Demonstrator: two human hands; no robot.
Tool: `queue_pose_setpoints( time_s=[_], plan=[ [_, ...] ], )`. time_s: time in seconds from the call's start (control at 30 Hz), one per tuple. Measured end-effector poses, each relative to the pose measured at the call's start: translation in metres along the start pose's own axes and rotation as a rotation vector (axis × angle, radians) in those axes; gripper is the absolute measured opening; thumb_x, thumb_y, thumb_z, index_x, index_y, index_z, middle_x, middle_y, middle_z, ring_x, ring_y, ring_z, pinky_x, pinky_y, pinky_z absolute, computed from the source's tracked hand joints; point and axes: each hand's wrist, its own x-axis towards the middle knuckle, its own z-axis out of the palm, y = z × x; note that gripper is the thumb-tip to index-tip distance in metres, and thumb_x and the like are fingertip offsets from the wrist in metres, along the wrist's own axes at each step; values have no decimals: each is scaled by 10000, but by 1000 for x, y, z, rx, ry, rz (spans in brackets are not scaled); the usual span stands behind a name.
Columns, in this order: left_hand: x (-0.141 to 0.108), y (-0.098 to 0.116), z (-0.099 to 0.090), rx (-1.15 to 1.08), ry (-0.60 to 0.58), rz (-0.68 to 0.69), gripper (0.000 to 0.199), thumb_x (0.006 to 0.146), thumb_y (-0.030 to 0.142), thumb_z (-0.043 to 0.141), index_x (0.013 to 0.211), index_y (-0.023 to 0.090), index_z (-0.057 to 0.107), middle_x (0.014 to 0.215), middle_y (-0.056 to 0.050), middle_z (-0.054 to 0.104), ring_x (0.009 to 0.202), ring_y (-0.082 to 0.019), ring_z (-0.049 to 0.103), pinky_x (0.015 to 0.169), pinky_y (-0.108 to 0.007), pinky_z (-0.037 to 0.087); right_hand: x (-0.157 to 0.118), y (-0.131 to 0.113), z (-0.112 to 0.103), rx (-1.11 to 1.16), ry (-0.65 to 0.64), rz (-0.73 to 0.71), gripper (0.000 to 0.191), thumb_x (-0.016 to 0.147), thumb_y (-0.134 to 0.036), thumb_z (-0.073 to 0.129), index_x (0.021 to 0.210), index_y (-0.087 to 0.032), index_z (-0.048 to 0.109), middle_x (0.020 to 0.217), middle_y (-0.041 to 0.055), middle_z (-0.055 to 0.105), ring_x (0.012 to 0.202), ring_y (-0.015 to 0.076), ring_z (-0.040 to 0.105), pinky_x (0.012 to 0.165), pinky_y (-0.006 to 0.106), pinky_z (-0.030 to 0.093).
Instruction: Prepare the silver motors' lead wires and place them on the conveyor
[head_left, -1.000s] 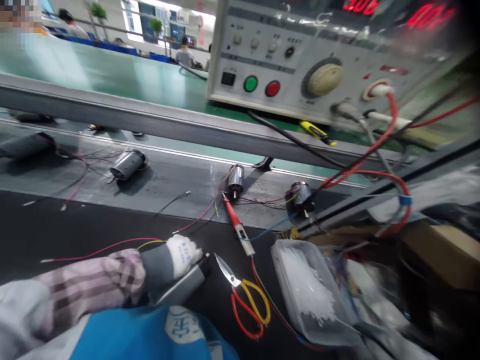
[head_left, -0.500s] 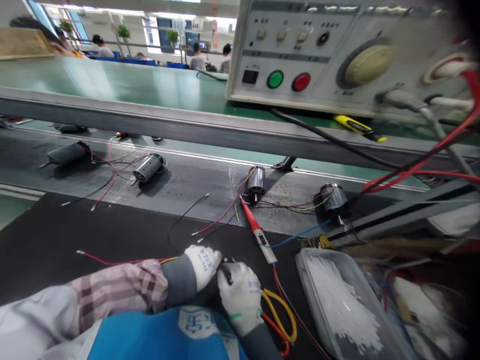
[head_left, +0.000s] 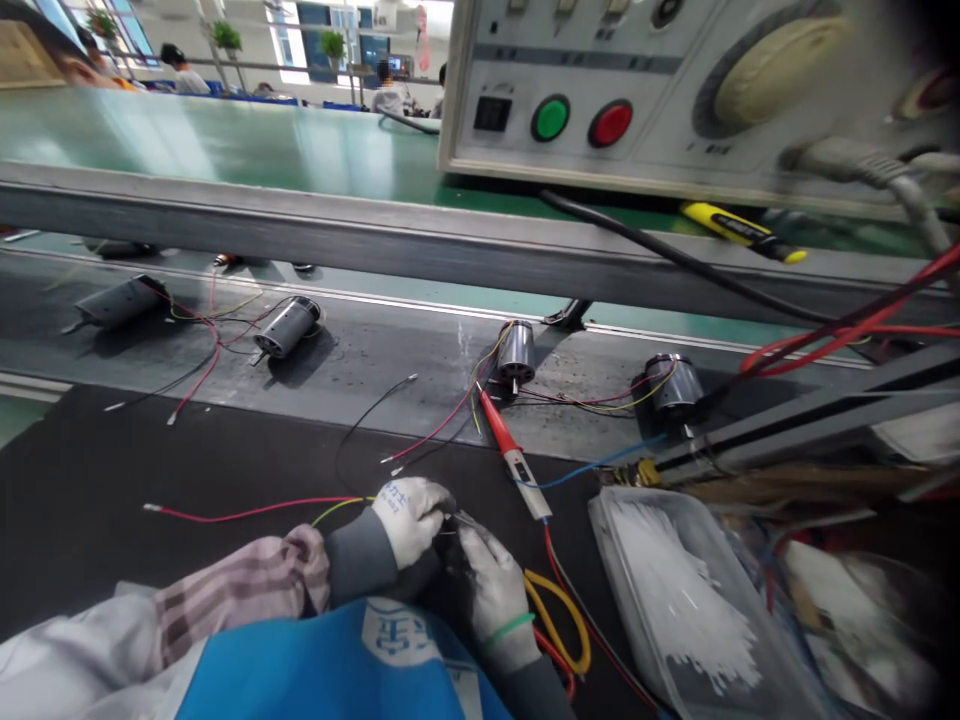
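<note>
My left hand, in a white glove, has its fingers curled into a pinch over the black mat. Close against it, my gloved right hand is closed too, with the fingertips of both hands meeting. Something small and dark shows between them, mostly hidden by the fingers. A red wire and a yellow one run across the mat and pass behind my left forearm. Just beyond my right hand lies a red-and-white test probe, its tip by a silver motor with loose leads.
More motors with wires lie along the grey strip. A tester box with green and red buttons stands on the shelf, beside a yellow-black tool. At right is a plastic bin of white ties. People sit in the background.
My right hand has turned, its fingers now pointing up toward the left hand's fingertips. The left hand has rolled slightly inward. The view has shifted a little.
</note>
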Motion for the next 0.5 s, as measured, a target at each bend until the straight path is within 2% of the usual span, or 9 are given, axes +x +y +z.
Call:
queue_pose_setpoints(
  time_s=[0.1,0.2,0.37,0.5],
  plan=[
    [1,2,-5,211,6,46,251,753,178,417,880,199,632,839,-45,624,816,-177,564,749,-288,434,-3,0,-4,-48,0,4,366,689,-446,592,899,-159,678,1014,103,665,1004,264,568,915,400,424],
    [-1,3,-9,340,-5,42,247,769,224,413,880,220,633,815,-60,604,787,-202,552,697,-316,433,-5,2,-5,-133,0,2,342,694,-424,596,907,-169,678,1033,100,659,1039,272,549,939,428,401],
    [-2,5,-8,459,-20,102,254,800,272,393,912,216,614,834,-78,576,766,-217,523,657,-344,425,-6,1,-4,-167,-12,-13,308,715,-390,569,902,-171,678,985,84,679,998,254,579,907,381,434],
    [1,11,-1,492,-93,234,252,814,299,389,919,209,599,867,-91,561,766,-227,510,625,-353,427,-5,-3,-2,-171,-41,1,316,721,-382,552,905,-156,674,896,81,701,888,238,622,789,324,494]
  ],
)
